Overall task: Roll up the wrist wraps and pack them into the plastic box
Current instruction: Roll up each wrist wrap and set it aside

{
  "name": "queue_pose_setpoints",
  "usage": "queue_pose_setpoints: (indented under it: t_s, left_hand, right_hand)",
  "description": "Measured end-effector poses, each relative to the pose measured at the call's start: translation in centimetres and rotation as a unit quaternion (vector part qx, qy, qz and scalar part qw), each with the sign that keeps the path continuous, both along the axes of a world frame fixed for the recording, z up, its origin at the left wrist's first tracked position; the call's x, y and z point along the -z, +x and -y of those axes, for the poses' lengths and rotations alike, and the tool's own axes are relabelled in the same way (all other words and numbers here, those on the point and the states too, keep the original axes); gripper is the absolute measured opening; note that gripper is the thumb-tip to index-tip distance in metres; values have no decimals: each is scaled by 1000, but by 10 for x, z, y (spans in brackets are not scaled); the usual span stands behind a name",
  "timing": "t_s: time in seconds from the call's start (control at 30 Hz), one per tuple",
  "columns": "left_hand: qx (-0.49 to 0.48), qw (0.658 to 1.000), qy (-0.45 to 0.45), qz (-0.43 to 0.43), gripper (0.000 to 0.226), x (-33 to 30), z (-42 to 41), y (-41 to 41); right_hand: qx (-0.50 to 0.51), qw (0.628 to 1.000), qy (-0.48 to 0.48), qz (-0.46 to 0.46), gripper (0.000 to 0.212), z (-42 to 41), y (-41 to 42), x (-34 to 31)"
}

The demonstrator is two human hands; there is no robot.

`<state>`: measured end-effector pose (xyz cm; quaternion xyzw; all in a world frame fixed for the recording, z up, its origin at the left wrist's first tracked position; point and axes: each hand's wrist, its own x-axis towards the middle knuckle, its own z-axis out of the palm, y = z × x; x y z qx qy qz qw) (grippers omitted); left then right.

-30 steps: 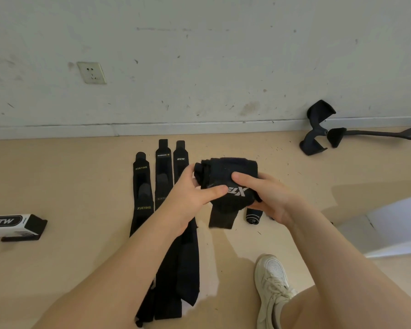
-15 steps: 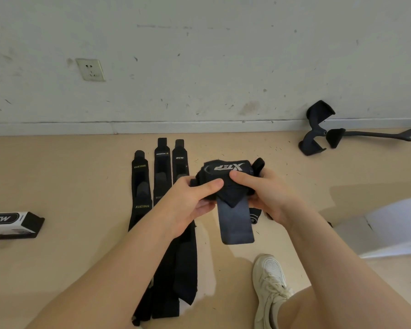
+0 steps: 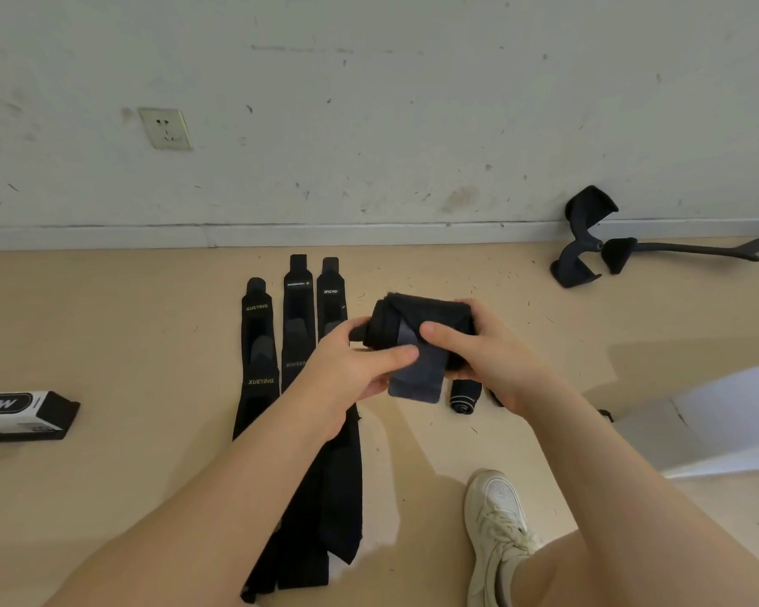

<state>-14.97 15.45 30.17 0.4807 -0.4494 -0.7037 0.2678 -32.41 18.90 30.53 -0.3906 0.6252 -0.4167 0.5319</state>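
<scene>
While both hands meet above the floor, the left hand [image 3: 356, 365] curls its fingers round the near left end of a rolled black wrist wrap [image 3: 417, 326], thumb lying across the loose grey tail [image 3: 415, 378] that hangs down from the roll. On the other end the right hand [image 3: 478, 352] grips the same roll, thumb on the front face and fingers wrapped behind it. That roll is held clear of the floor, lying crosswise between the two hands.

Just below the right hand, a second wrap already rolled up [image 3: 465, 396] lies on the tan floor [image 3: 106, 326]. Left of the hands, three flat wrist wraps [image 3: 296, 317] lie side by side lengthwise, pointing toward the wall; the leftmost reads XUEYING, and the left forearm crosses over their near halves. A white shoe [image 3: 496, 523] stands on the floor near the bottom, beside a bare knee.

Farther out, a white-and-black carton [image 3: 23, 414] lies at the left edge. At the right edge sits a pale, translucent shape [image 3: 710, 422]; whether it is the plastic box cannot be told. By the skirting at the upper right lies a black object with curved arms [image 3: 588, 238], and a wall socket [image 3: 165, 128] is set into the scuffed white wall [image 3: 413, 102].
</scene>
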Motion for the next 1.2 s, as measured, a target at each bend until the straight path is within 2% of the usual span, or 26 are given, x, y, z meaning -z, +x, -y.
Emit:
queue_pose_setpoints:
  t_s: [0.1, 0.2, 0.3, 0.4, 0.43, 0.53, 0.6, 0.63, 0.67, 0.7, 0.77, 0.9, 1.0, 1.1, 1.2]
  left_hand:
    - [-26, 986, -119, 117, 56, 0, -1, -3]
    - [-43, 971, -188, 142, 67, 3, 4, -7]
    - [-58, 981, -166, 83, 65, 9, 7, -8]
    - [-56, 994, -31, -93, 55, 13, 3, -12]
    - [-41, 990, 3, -137, 49, 13, 1, -14]
    - [-38, 991, 7, -130, 34, 21, 6, -22]
    - [-71, 995, 6, -76, 29, 33, 10, -28]
    - [-78, 996, 2, -40, 31, 40, 12, -31]
    - [-73, 997, -8, -1, 32, 47, 13, -34]
    - [-61, 998, -17, 28, 34, 54, 15, -37]
    - [-45, 997, -20, 65, 36, 70, 20, -46]
    - [-65, 991, 23, 111, 53, 103, 34, -75]
    - [-52, 991, 57, 108, 55, 133, 47, -101]
    - [13, 991, 82, 103, 56, 167, 66, -122]
    - [53, 985, 59, 155, 58, 212, 82, -142]
  right_hand:
    - [52, 994, 49, 84, 49, 2, 4, -1]
    - [85, 964, 130, 214, 53, 4, 6, 0]
    - [63, 924, 196, 323, 63, 5, 8, 4]
    - [30, 900, 222, 375, 63, 7, 12, 10]
    - [20, 898, 228, 377, 64, 8, 12, 12]
    - [24, 910, 251, 328, 69, 13, 6, 16]
    - [62, 959, 222, 163, 64, 18, -2, 29]
    - [83, 979, 179, 55, 58, 20, -6, 36]
    - [80, 988, 131, -13, 51, 23, -8, 40]
    - [54, 994, 94, -23, 43, 26, -9, 44]
    - [-2, 994, 100, 40, 34, 32, -9, 55]
    - [-47, 985, 149, 73, 43, 51, -34, 91]
    - [-39, 978, 180, 101, 41, 65, -62, 128]
    - [6, 965, 229, 128, 32, 77, -83, 169]
    - [61, 959, 249, 124, 29, 85, -96, 214]
